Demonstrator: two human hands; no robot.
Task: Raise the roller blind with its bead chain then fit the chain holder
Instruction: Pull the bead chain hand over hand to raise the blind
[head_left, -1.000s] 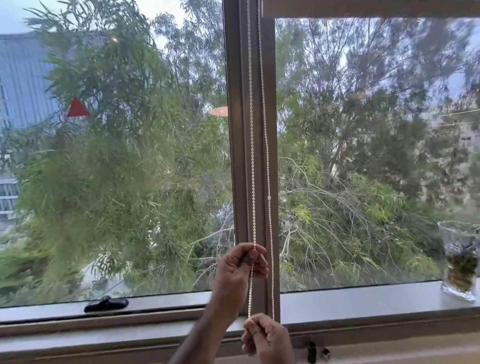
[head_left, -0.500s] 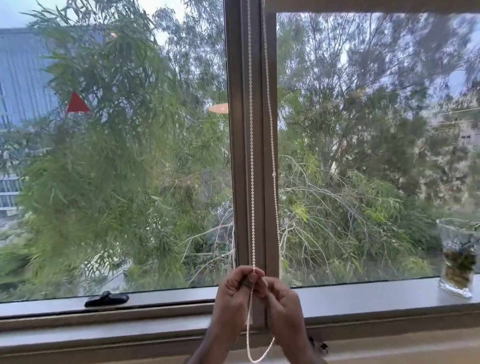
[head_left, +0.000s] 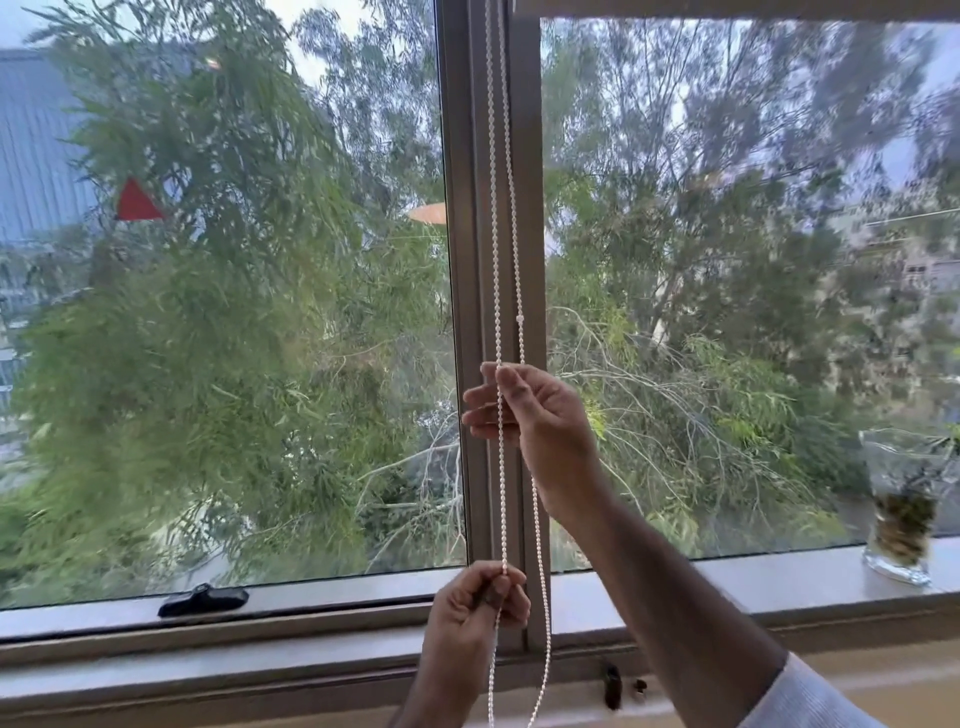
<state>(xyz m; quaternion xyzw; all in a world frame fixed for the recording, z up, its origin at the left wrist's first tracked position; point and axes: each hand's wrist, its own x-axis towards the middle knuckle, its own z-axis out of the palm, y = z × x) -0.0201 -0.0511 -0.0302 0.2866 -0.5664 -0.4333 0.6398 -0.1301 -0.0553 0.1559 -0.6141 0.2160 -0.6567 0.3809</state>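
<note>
A white bead chain (head_left: 496, 234) hangs as a loop in front of the window's middle post, with a larger connector bead (head_left: 520, 317) on its right strand. My left hand (head_left: 475, 613) pinches the left strand low, level with the sill. My right hand (head_left: 535, 415) is higher up, its fingers curled around the same left strand. The blind's bottom edge (head_left: 727, 9) shows as a strip along the top of the right pane. A small dark chain holder (head_left: 613, 686) sits on the wall below the sill.
A glass vase (head_left: 906, 499) with plant matter stands on the sill at the right. A black window handle (head_left: 202, 600) lies on the left frame. The sill (head_left: 727, 582) runs across below both panes.
My right hand has risen from beside the left hand to a higher grip on the left strand. The left hand stays low. The connector bead has moved up the right strand.
</note>
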